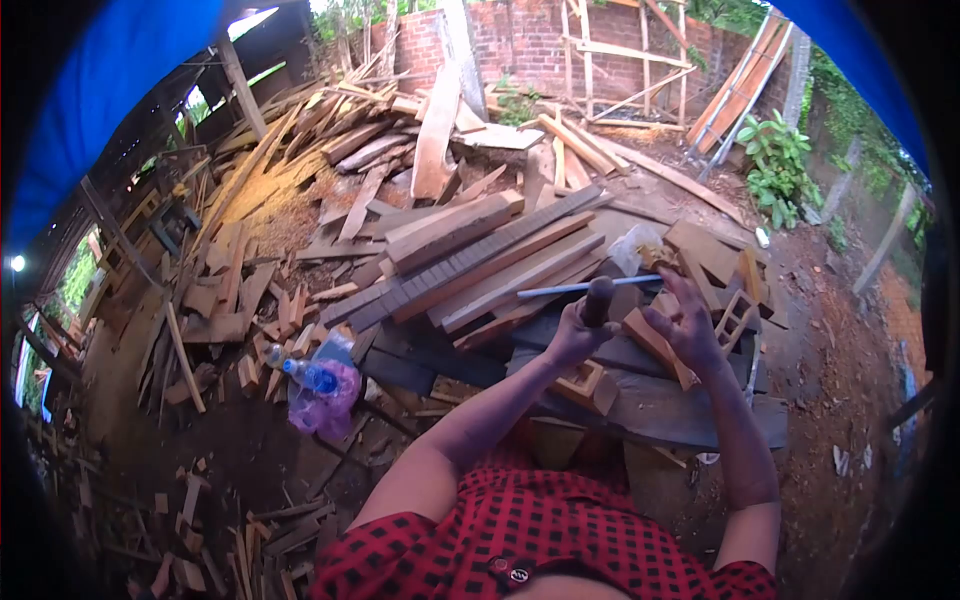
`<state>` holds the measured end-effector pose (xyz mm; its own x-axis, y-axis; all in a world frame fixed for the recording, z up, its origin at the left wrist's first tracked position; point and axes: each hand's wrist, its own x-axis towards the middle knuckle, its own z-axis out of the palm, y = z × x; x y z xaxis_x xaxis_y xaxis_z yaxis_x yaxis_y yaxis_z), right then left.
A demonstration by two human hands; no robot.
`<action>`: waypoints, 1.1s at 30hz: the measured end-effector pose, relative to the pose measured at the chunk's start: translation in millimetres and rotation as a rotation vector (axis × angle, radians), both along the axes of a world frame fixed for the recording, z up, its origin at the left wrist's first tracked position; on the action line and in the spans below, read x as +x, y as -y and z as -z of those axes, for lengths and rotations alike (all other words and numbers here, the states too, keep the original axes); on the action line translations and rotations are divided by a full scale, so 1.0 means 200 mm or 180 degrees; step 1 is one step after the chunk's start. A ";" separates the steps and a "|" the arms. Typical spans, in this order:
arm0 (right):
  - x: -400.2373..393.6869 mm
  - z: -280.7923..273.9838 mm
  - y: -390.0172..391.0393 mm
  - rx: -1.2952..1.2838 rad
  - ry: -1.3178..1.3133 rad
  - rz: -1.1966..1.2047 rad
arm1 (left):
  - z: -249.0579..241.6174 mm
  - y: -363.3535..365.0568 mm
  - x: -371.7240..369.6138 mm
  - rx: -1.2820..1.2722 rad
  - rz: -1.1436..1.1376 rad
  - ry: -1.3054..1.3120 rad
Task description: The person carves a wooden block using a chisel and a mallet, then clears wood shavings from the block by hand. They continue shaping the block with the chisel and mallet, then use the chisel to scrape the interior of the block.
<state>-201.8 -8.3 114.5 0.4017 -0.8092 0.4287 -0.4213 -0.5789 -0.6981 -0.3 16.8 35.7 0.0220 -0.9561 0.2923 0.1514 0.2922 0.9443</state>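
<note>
My left hand [578, 335] is closed around a dark, round-ended wooden handle [598, 300] that points up and away from me. What the handle belongs to is hidden. To its right, my right hand [692, 325] has its thumb and fingers apart, with nothing visible between them. Close below that hand lies a reddish wooden block [655, 345]. A thin pale blue rod [545, 292] lies just beyond both hands. Under my left forearm sits a slotted wooden piece [588, 387] on the dark plank bench [660, 405].
Stacked beams [480, 260] lie ahead to the left. A small wooden frame [737, 318] stands at the right of the bench. Plastic bottles [310, 375] rest on a pink bag [325, 408] at left. Scrap wood covers the ground beyond, before a brick wall [530, 45].
</note>
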 end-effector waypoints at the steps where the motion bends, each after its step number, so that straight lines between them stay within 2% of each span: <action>1: 0.09 -0.10 -0.08 0.0048 -0.0005 -0.0037 | 0.01 0.00 0.00 0.0034 0.0045 0.0038; 3: 0.23 -0.21 -0.15 -0.0117 -0.0360 -0.0355 | 0.02 -0.01 0.01 0.0258 0.0102 0.0043; 5: 0.35 -0.21 -0.12 -0.0400 -0.0465 -0.0558 | -0.04 -0.05 -0.02 -0.0085 0.0001 -0.0166; 7: 0.44 -0.20 -0.12 -0.0628 -0.0443 -0.0730 | 0.02 -0.02 0.00 -0.0340 -0.0105 -0.0052; 9: 0.49 -0.25 -0.12 0.0014 -0.1181 -0.0400 | 0.09 -0.01 0.04 -0.0694 0.0027 0.0055; 10: 0.49 -0.21 -0.11 -0.0224 -0.0779 -0.0435 | 0.15 0.03 0.12 0.0256 0.0445 0.0786; 11: 0.49 -0.21 -0.12 -0.0222 -0.0791 -0.0397 | 0.23 0.04 0.17 0.0261 0.0314 0.0775; 13: 0.47 -0.18 -0.10 -0.0031 -0.0640 -0.0397 | 0.23 -0.06 0.26 -0.0932 -0.0284 0.3175; 14: 0.47 -0.15 -0.07 0.0189 -0.0577 -0.0427 | 0.22 -0.12 0.29 -0.0710 -0.0099 0.3401; 16: 0.47 -0.14 -0.06 0.0064 -0.0596 -0.0468 | 0.23 -0.19 0.32 -0.0280 0.0351 0.3839; 17: 0.47 -0.14 -0.06 -0.0056 -0.0586 -0.0443 | 0.25 -0.21 0.32 0.0016 0.0478 0.3839; 20: 0.48 -0.15 -0.07 0.0179 -0.0459 -0.0632 | 0.33 -0.23 0.32 -0.0093 0.0318 0.3900; 23: 0.44 -0.04 0.07 0.0241 -0.0327 -0.0895 | 0.38 -0.23 0.32 -0.0138 0.0164 0.3959; 25: 0.45 -0.10 0.12 0.0935 0.0067 -0.1213 | 0.42 -0.21 0.31 -0.0112 0.0113 0.3931; 28: 0.41 -0.14 0.25 0.1382 0.0147 -0.1374 | 0.45 -0.20 0.30 -0.0368 0.0000 0.3913; 30: 0.42 -0.16 0.22 0.1416 0.0033 -0.1398 | 0.47 -0.22 0.28 -0.0395 -0.0146 0.3768; 33: 0.41 -0.10 0.07 0.0712 -0.0227 -0.1255 | 0.43 -0.29 0.26 -0.0549 -0.0418 0.3414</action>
